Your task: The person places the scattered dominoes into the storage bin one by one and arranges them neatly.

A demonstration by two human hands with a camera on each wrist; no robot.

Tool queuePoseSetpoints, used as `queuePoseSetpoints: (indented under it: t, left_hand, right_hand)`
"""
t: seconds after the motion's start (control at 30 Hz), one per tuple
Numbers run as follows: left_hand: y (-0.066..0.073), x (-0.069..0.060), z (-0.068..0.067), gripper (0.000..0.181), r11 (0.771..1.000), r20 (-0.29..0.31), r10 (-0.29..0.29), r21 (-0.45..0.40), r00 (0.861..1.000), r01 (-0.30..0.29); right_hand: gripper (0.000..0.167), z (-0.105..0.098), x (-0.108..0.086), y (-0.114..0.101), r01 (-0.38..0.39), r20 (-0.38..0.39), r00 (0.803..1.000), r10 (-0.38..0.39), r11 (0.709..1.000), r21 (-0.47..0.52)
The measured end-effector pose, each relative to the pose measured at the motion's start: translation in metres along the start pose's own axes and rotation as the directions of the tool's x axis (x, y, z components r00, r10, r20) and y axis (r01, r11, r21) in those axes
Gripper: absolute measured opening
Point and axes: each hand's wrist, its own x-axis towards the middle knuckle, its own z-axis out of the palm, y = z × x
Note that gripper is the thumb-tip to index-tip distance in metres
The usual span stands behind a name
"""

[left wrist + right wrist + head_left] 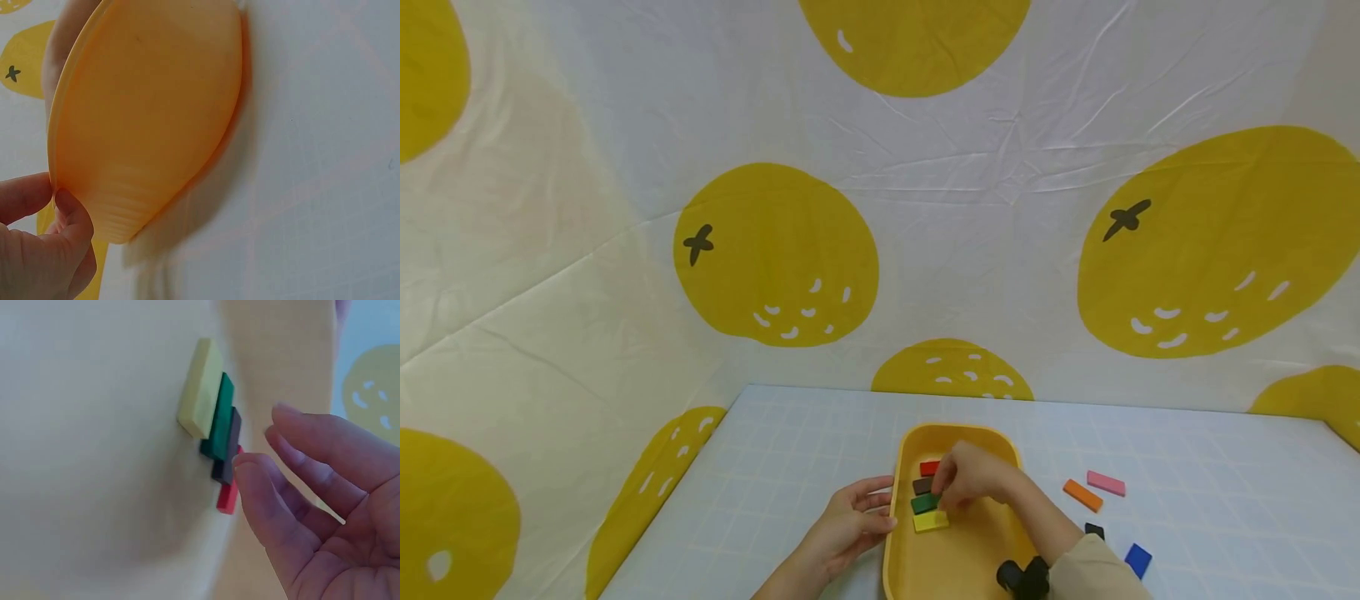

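A yellow-orange tray (951, 568) stands on the table. My left hand (842, 529) pinches its left rim, with thumb and finger meeting the edge in the left wrist view. Inside the tray, a red block (928, 468), a dark brown block (922, 486), a green block (922, 504) and a yellow block (930, 522) lie in a row along the left side. Over these blocks reaches my right hand (976, 479). In the right wrist view its fingers (265, 506) are loosely bent with a gap between them, holding nothing, close beside the red and brown blocks.
Right of the tray lie an orange block (1082, 495), a pink block (1106, 482), a black block (1094, 530) and a blue block (1138, 560). A white cloth (970, 250) with yellow fruit prints hangs behind the pale grid-patterned table (790, 450).
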Motion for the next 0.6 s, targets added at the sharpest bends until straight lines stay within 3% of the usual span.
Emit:
queuePoseSetpoints:
  t: [0.3, 0.6]
  left_hand:
    - [0.0, 0.0, 0.0, 0.052, 1.0, -0.009, 0.001, 0.003, 1.0, -0.001]
    - [-0.002, 0.0, 0.0, 0.052, 1.0, 0.006, 0.019, 0.0, 1.0, -0.019]
  right_hand:
    - [0.014, -0.024, -0.009, -0.006, 0.038, -0.041, 0.999, -0.036, 0.998, 0.059]
    - [0.026, -0.057, -0.026, 0.0, 0.044, -0.056, 0.998, -0.039, 0.994, 0.098]
